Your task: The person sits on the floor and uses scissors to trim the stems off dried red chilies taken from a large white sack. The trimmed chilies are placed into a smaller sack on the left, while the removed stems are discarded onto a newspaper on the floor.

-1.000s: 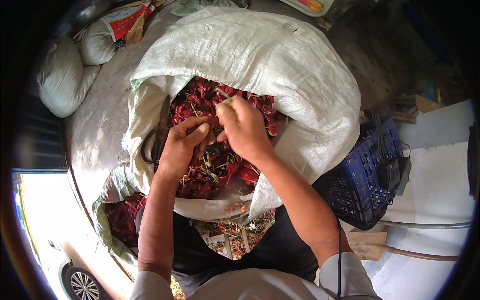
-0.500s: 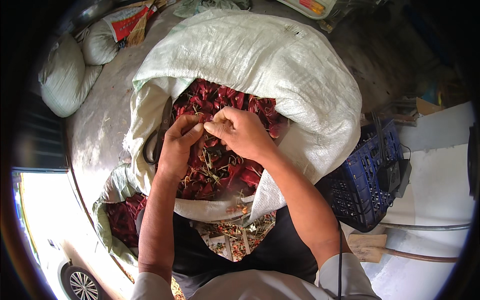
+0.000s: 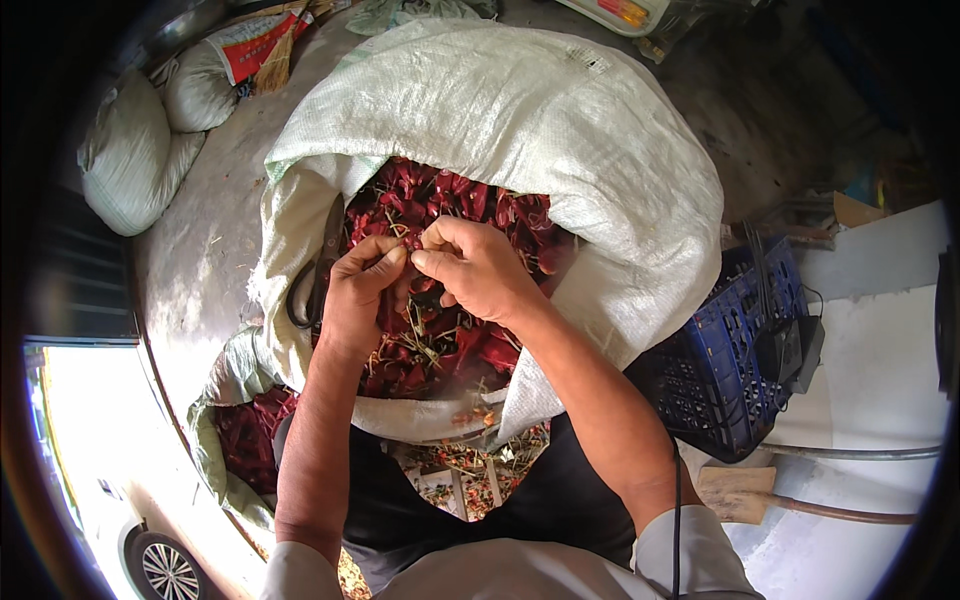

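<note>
Close in, the left hand and right hand meet over the middle of the white sack's mouth, thumbs almost tip to tip. Between them sits what looks like a small red pepper, mostly covered, so its long axis cannot be told. It lies just right of the left fingertips and just left of the right ones, neither hand clearly nearer. The left is curled, thumb and forefinger pinching one side; the right pinches the other, its remaining fingers folded under.

Directly beneath, dark red peppers with pale stems fill the sack. At its mouth's left edge rests a black loop. Beyond its lower left, a green-white sack holds more red. Past its right edge stands a blue crate; farther off, upper left, bags and a broom lie on the floor.
</note>
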Motion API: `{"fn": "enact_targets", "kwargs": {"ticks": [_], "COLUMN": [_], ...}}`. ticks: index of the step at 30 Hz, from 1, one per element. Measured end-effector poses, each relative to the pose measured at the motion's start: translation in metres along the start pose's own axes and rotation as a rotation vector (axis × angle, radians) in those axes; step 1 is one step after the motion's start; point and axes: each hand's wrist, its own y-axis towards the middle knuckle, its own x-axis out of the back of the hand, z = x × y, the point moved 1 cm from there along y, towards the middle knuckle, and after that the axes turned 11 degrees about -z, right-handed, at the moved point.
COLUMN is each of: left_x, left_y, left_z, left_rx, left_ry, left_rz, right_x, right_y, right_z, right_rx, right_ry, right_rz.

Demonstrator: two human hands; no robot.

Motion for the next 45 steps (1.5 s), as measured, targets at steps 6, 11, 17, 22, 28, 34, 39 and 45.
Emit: {"fn": "enact_targets", "kwargs": {"ticks": [6,11,17,22,28,34,39,45], "left_x": [-0.005,-0.013,-0.008,-0.011,-0.009,-0.018,-0.013,-0.019], "left_y": [-0.003,-0.01,-0.002,-0.001,-0.006,-0.011,-0.007,-0.004], "left_z": [0.001,-0.001,0.009,0.011,0.009,0.002,0.007,0.01], "left_rx": [-0.085,-0.097,-0.088,-0.245,-0.382,-0.394,-0.427,-0.39], "left_ry": [0.186,0.241,-0.171,-0.19,0.173,0.202,0.155,0.098], "left_rz": [0.019,-0.036,-0.026,-0.041,-0.066,-0.056,-0.038,-0.208], "right_x": [0.006,0.008,-0.006,-0.01,-0.005,-0.005,-0.006,-0.017], "right_y": [-0.001,0.0,0.002,-0.001,-0.002,-0.006,-0.012,-0.006], "right_z": [0.01,0.0,-0.009,-0.013,-0.016,-0.01,-0.007,0.001], "right_rx": [-0.096,-0.047,-0.151,-0.276,-0.303,-0.418,-0.457,-0.187], "right_ry": [0.006,0.012,0.58,0.817,0.734,0.795,0.814,0.434], "right_rz": [-0.006,0.007,0.084,0.097,0.059,0.053,0.101,-0.14]}}
